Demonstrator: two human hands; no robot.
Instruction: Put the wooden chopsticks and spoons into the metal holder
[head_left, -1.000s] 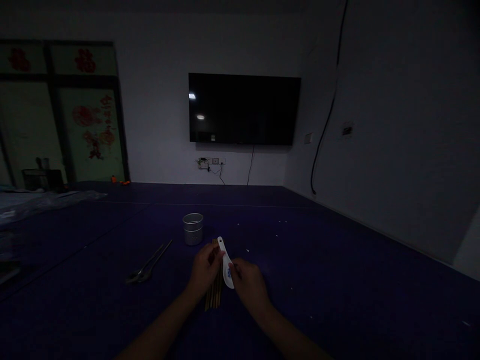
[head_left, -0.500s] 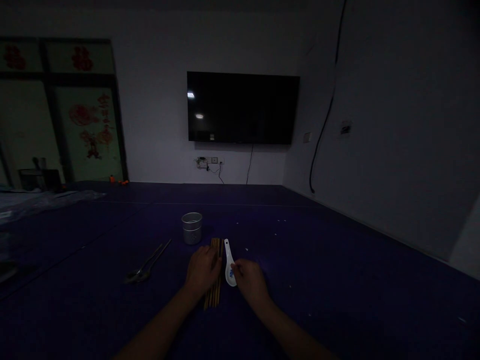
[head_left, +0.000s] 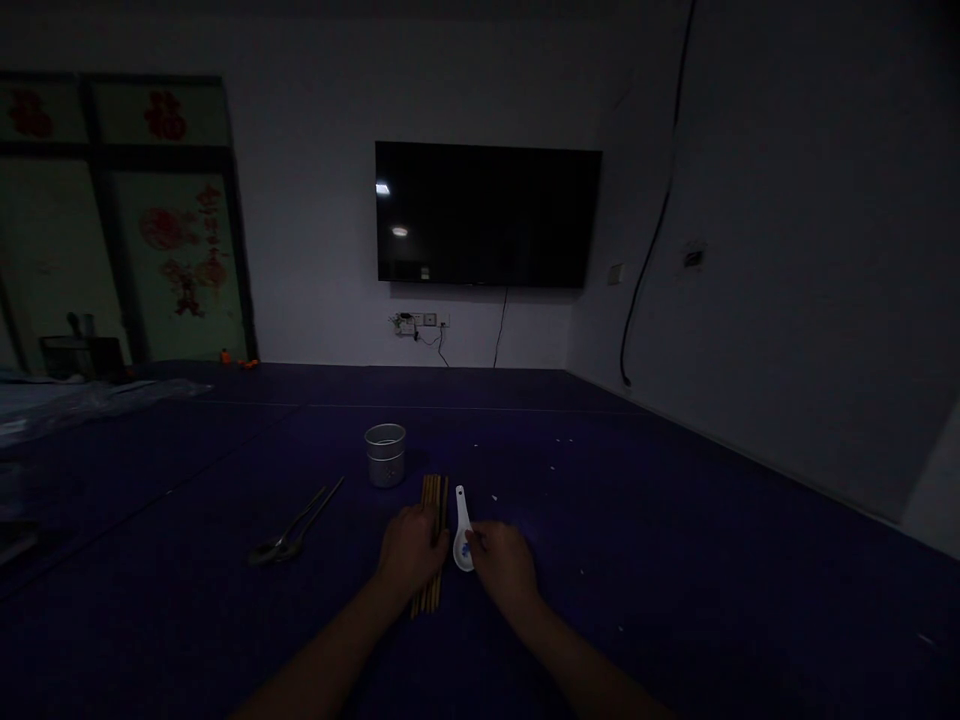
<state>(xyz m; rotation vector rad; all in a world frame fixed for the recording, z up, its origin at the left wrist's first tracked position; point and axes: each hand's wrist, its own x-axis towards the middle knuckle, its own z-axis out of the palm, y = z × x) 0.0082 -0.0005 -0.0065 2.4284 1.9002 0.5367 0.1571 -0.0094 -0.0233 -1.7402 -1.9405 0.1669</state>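
Observation:
A white soup spoon [head_left: 462,515] with a blue mark in its bowl lies just right of several wooden chopsticks [head_left: 430,592]. My right hand [head_left: 504,565] pinches the right edge of the spoon's bowl between thumb and fingers. Over the middle of the chopsticks is my left hand [head_left: 411,545], its fingers curled round them and its thumb along their right side; part of the bundle is hidden beneath it. Behind the chopsticks stands a silver metal cup [head_left: 386,457]. To the left lie metal spoons [head_left: 289,545], their handles pointing away from me.
The dark blue surface [head_left: 675,560] carries small white scraps [head_left: 494,498]. Crumpled clear plastic [head_left: 112,400] lies at the far left. A black television [head_left: 487,215] hangs on the back wall, and a dark cable [head_left: 645,270] runs down the right wall.
The soup spoon has moved from over the chopsticks to their right, with my right hand on it. My left hand has left the spoon's handle and come down onto the chopsticks.

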